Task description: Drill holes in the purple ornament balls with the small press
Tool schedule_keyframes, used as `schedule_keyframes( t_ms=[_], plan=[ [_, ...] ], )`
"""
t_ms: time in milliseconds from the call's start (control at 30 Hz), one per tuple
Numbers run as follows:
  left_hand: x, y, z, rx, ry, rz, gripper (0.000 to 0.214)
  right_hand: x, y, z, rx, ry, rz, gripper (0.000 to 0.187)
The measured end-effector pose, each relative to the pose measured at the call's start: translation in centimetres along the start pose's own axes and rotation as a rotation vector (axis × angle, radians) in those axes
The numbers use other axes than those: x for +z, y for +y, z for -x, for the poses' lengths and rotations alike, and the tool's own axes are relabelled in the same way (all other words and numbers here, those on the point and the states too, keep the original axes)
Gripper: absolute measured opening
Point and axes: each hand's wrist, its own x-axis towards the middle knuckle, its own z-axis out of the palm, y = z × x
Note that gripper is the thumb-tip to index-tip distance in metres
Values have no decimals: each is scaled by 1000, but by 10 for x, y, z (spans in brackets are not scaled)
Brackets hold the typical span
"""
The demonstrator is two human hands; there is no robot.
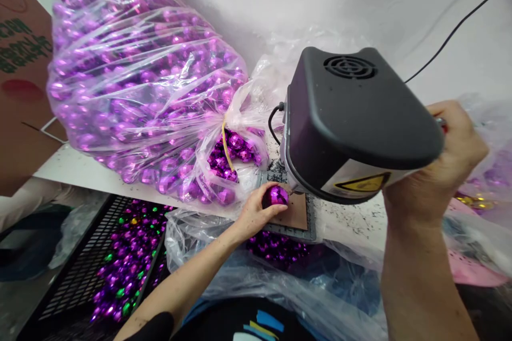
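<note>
My left hand (258, 210) is closed round a shiny purple faceted ball (276, 197), thumb on the near side. It holds the ball low over a brown board (296, 212) on a grey base plate (314, 224). Above stands a black-hooded bench machine (360, 112) with a round vent and a yellow warning label. Its lower working end is mostly hidden by the hood. My right hand (452, 154) is closed at the machine's right side round a handle, of which only a small end with some red shows.
A big clear bag (140, 74) of purple balls, tied with a yellow strip, lies at the left. Below it is a black crate (76, 261) of purple and green pieces. More purple balls (278, 248) lie in plastic before me. A cardboard box (24, 80) stands far left.
</note>
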Motion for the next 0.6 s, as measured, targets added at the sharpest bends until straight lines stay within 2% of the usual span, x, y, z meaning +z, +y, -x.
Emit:
schedule_keyframes(
  t_ms=[133,400,600],
  plan=[
    [12,-10,-1,86,77,-139,42,0,-1,0,6,0,-5,34],
    [24,-8,-6,218,34,-220,40,2,-1,2,14,5,-20,35],
    [29,-10,-12,227,39,-236,40,1,1,3,10,-8,-31,43]
  ],
)
